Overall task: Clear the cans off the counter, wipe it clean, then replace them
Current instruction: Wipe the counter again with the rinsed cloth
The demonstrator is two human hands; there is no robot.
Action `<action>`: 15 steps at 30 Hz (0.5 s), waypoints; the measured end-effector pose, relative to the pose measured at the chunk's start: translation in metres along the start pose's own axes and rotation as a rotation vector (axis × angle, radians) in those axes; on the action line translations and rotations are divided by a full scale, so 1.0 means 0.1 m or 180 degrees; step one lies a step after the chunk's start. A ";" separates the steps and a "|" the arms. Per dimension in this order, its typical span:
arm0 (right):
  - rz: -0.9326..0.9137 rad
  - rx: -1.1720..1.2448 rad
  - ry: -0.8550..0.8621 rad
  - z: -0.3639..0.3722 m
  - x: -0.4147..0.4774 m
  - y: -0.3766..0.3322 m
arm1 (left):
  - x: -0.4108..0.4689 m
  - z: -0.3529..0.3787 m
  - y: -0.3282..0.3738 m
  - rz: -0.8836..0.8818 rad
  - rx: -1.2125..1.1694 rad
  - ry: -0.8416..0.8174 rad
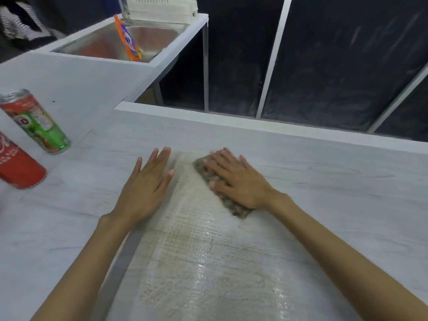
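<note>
My right hand (pixel 236 179) presses flat on a brownish sponge (pixel 234 206) lying on the pale counter (pixel 335 193), fingers straight. A wet, streaked patch (pixel 201 258) runs from the sponge toward me. My left hand (pixel 148 181) rests flat on the counter just left of that patch, fingers spread and holding nothing. Two cans stand at the far left: a green and red can (pixel 37 121) and, nearer to me, a red can (pixel 18 165) partly cut off by the frame edge.
A steel sink (pixel 111 42) sits at the back left with an orange pouch (pixel 128 40) leaning inside it and a white rack (pixel 162 6) behind. The counter's far edge (pixel 254 123) drops to dark panels.
</note>
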State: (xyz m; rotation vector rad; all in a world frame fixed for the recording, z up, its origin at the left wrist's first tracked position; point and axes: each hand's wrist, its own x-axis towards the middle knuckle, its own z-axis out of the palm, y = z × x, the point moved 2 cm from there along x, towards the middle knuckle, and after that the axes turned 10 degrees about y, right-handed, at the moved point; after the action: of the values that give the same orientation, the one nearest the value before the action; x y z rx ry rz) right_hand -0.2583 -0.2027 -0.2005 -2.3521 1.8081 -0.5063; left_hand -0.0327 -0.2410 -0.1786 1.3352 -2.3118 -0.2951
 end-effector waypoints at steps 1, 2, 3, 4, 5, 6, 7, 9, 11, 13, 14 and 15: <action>0.0205 -0.0067 -0.0004 -0.07 0.02 0.17 | -0.06 -0.03 -0.04 -0.0060 0.0030 -0.0001; 0.0502 -0.0163 -0.0026 -0.13 0.09 0.33 | -0.11 -0.06 -0.07 -0.0118 0.0053 -0.0020; 0.0834 -0.0240 -0.0060 -0.17 0.20 0.43 | -0.17 -0.08 -0.10 -0.0163 0.0080 -0.0064; 0.1100 -0.0287 -0.0062 -0.18 0.35 0.46 | -0.22 -0.11 -0.13 -0.0194 0.0119 -0.0116; 0.1258 -0.0308 -0.0043 -0.16 0.52 0.41 | -0.28 -0.14 -0.17 -0.0216 0.0159 -0.0151; 0.1294 -0.0304 -0.0030 -0.10 0.70 0.28 | -0.35 -0.17 -0.21 -0.0245 0.0185 -0.0164; 0.1229 -0.0264 -0.0051 -0.02 0.85 0.09 | -0.41 -0.20 -0.25 -0.0281 0.0194 -0.0159; 0.0897 -0.0136 -0.0164 0.18 1.03 -0.42 | -0.51 -0.29 -0.35 -0.0346 0.0189 -0.0143; 0.0415 -0.0050 -0.0276 0.38 0.93 -0.98 | -0.58 -0.37 -0.45 -0.0410 0.0214 -0.0149; -0.0121 0.0034 -0.0321 0.48 0.61 -1.35 | -0.63 -0.42 -0.53 -0.0442 0.0191 -0.0147; -0.0364 0.0097 -0.0302 0.49 0.42 -1.40 | -0.64 -0.43 -0.56 -0.0420 0.0172 -0.0144; -0.0533 0.0148 -0.0273 0.47 0.25 -1.36 | -0.65 -0.45 -0.59 -0.0368 0.0165 -0.0142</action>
State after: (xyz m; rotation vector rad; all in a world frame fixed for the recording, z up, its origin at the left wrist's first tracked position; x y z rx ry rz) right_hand -0.1121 -0.1938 -0.1986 -2.4659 1.5553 -0.4537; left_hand 0.0620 -0.2127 -0.1803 1.5054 -2.2972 -0.3063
